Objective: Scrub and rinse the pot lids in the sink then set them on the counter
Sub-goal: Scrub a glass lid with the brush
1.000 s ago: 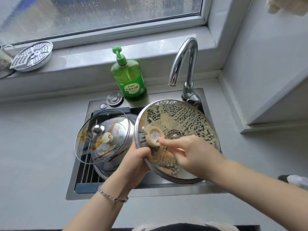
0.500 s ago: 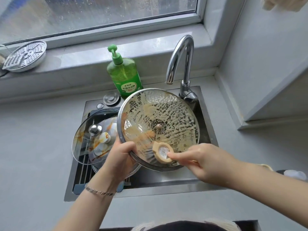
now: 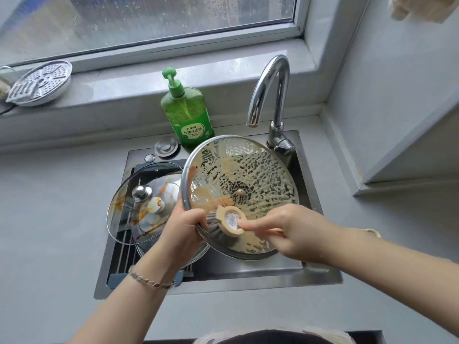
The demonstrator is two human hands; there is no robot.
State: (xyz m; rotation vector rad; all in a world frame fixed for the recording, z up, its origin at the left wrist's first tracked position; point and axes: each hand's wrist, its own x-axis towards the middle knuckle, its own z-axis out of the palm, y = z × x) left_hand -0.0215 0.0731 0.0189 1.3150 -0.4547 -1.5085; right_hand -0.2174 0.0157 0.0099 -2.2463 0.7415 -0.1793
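A large glass pot lid (image 3: 250, 175) with a steel rim, smeared with tan soapy foam, is held tilted over the sink (image 3: 320, 271). My left hand (image 3: 182, 234) grips its lower left rim. My right hand (image 3: 290, 232) holds the handle of a round wooden dish brush (image 3: 229, 222), whose dark bristles press on the lid's lower part. A second glass lid (image 3: 139, 202), stained orange-brown with a steel knob, lies in the sink's left side on top of other lids.
A green dish-soap pump bottle (image 3: 186, 115) stands behind the sink, the chrome faucet (image 3: 270, 95) to its right. A perforated metal plate (image 3: 39, 83) leans on the window sill at left. Grey counter (image 3: 49, 219) surrounds the sink; a wall corner rises at right.
The brush moved from the lid's left centre down to its lower edge. The lid was lifted higher and tilted more toward me.
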